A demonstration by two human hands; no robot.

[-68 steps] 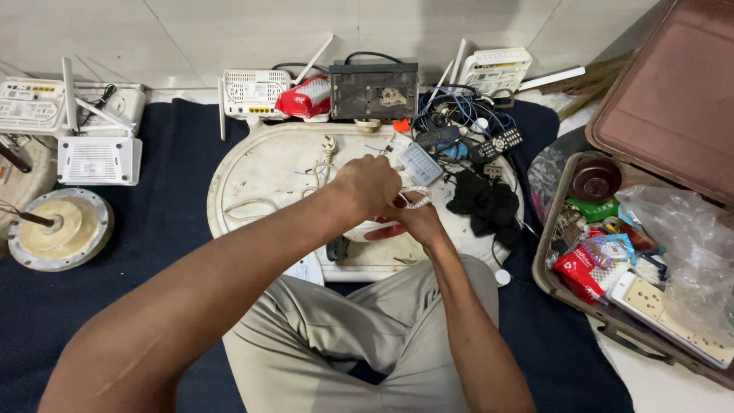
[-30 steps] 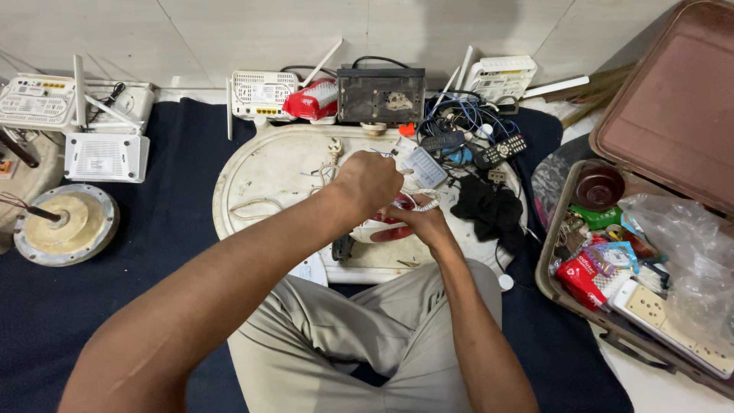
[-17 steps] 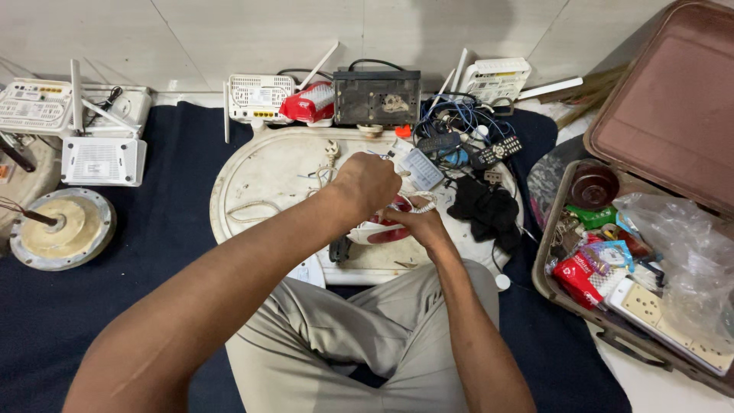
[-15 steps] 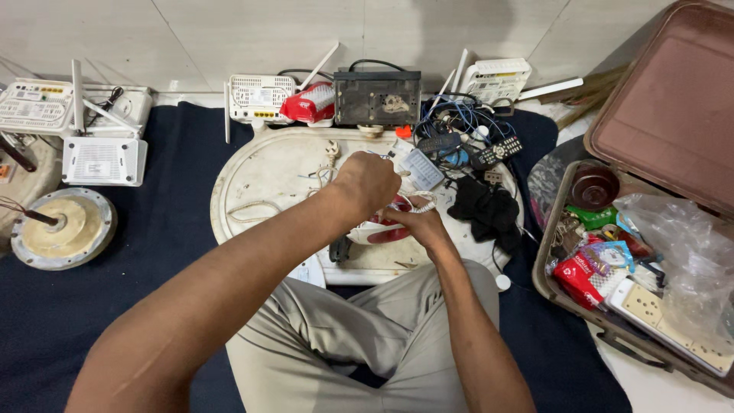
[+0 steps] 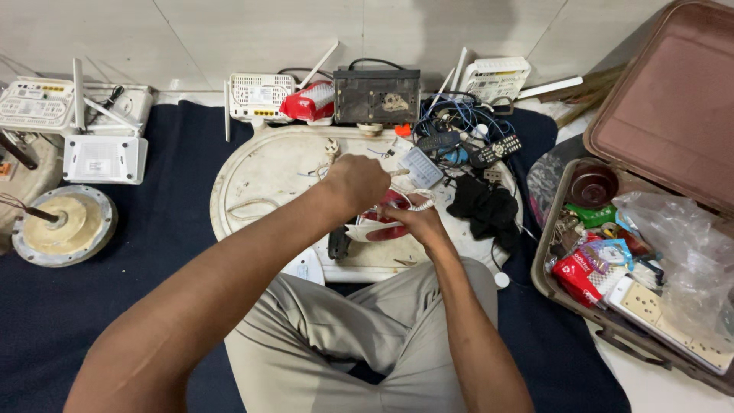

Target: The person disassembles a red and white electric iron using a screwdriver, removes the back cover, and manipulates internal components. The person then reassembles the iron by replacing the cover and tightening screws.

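The person sits on a dark blue cloth that covers the floor, and pale tiles run along the far side. In front of the knees lies a white oval tray, dirty and scratched, and both hands work above its near right part.

The left hand is curled, with the fingers together, over a small red and white device. The right hand holds the same device from the near side, and its fingers close on a thin white cord that loops at the top. The exact grip of the left fingers is hidden behind the knuckles.

The far edge is crowded: white routers, a black box, a tangle of blue wires and a remote control. A black cloth lies just beside the right hand. On the right an open brown suitcase full of small things closes that side. On the left a round metal motor part stands well apart, with free cloth between it and the tray.
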